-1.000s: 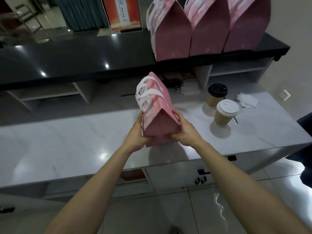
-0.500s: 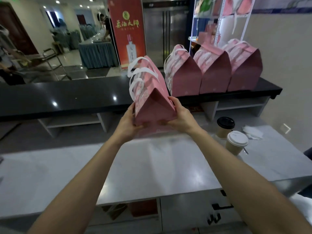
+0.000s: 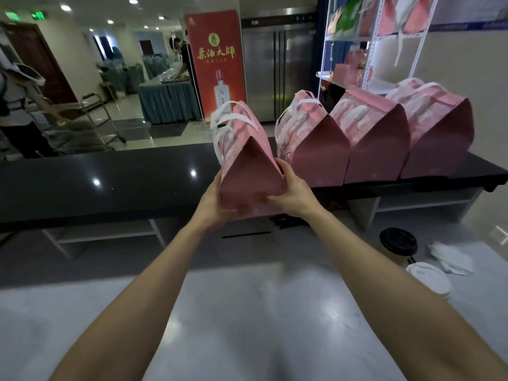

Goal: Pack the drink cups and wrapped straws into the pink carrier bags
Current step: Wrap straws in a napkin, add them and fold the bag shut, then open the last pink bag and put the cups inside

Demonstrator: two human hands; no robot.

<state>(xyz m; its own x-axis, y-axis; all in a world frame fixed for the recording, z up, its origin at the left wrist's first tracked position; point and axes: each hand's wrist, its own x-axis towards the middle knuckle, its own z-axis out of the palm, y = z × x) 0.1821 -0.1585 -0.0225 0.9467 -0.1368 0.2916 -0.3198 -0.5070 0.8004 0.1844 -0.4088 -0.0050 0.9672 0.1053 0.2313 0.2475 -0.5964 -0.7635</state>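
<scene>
A closed pink carrier bag with white handles is held upright between both hands at the front edge of the black counter. My left hand grips its lower left side and my right hand its lower right side. Three more pink bags stand in a row on the counter just to the right. A cup with a black lid and a cup with a white lid stand on the white marble table at the right, beside white wrapped straws.
A white shelf rack with more pink bags rises behind the counter at the right. A red banner and a steel fridge stand behind. A person bends at the far left, another stands far back.
Both hands have lifted the pink bag from the marble table up and forward to the black counter, next to the row of bags. The view has tilted up.
</scene>
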